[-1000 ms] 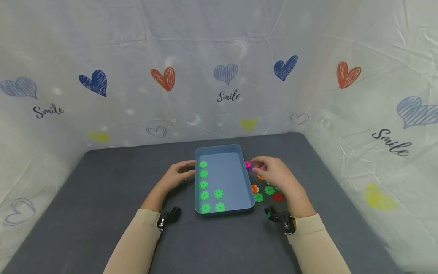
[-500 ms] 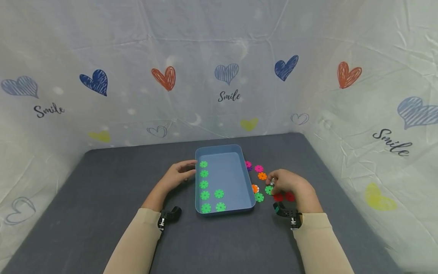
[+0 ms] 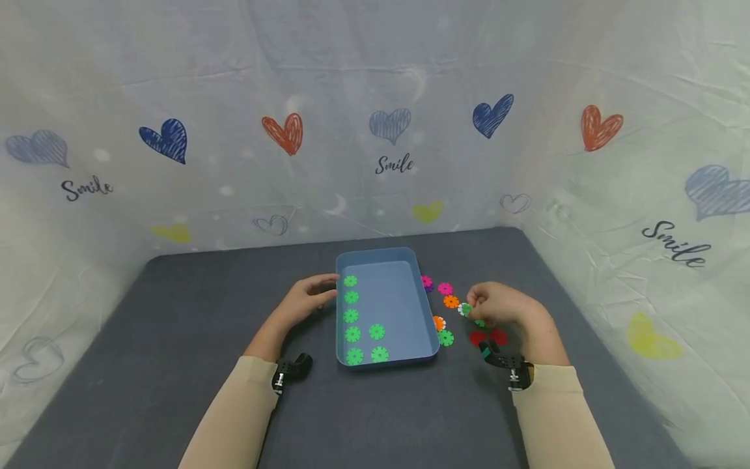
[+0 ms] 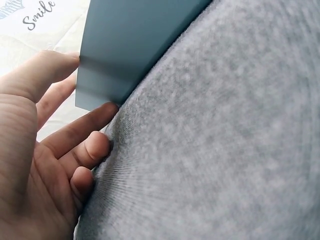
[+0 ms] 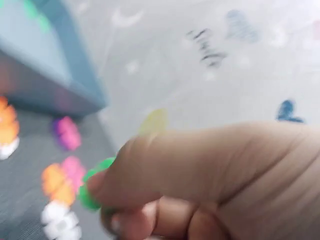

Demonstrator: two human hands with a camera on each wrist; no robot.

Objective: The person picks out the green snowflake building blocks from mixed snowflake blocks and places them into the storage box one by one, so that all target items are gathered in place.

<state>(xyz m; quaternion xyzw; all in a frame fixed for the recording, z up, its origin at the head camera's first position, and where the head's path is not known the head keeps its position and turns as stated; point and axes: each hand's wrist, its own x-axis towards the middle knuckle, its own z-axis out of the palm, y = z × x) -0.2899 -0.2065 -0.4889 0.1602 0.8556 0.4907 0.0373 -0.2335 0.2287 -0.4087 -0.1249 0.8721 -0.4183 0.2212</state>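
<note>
My right hand pinches a green snowflake disc between thumb and fingers, over the loose discs right of the tray. In the head view this green disc overlaps a white disc. The blue tray holds several green discs in a column along its left side, and two more in a second column at the near end. My left hand touches the tray's left wall; in the left wrist view its fingertips rest against the outer wall and at its foot.
Right of the tray lie pink discs, an orange disc, an orange one over white, a green disc and red discs. Another green disc is partly under my right hand. A printed cloth hangs behind the dark table.
My right hand has moved from the tray's right edge toward the right and nearer, down to the loose discs, and has lifted a green one. My left hand stays at the tray wall.
</note>
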